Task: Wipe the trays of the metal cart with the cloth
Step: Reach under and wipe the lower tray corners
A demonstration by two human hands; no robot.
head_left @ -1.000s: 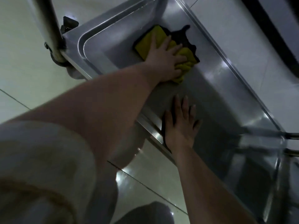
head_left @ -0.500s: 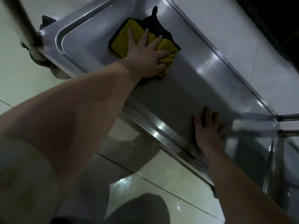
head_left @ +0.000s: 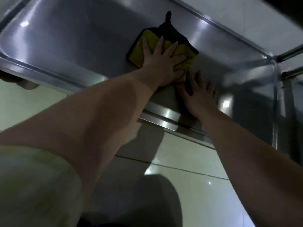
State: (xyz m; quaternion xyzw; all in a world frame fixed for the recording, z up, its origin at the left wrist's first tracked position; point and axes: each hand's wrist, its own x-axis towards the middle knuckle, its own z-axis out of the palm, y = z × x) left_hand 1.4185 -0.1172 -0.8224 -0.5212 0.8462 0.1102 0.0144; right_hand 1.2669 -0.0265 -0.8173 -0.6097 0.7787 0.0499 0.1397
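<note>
Down on the shallow stainless-steel tray of the metal cart, seen from the head camera, the yellow cloth with dark edging and a dark hanging loop lies flat on the tray floor, nearer the far rim than the near one. The left hand presses it down with spread, nearly straight fingers. Nothing is clenched, though the cloth bunches up at the thumb side. The right hand rests flat on bare steel just beside that bunched edge, fingers splayed and holding nothing, apparently bracing. An upright steel cart post stands at the right, and glossy pale floor tiles show below the near rim.

The wiping looks to be under way on this tray. The broad stretch to the left and the right end probably need passes yet, but the glare does not show which steel is already clean. No other tray is in view, so their state cannot be told.
</note>
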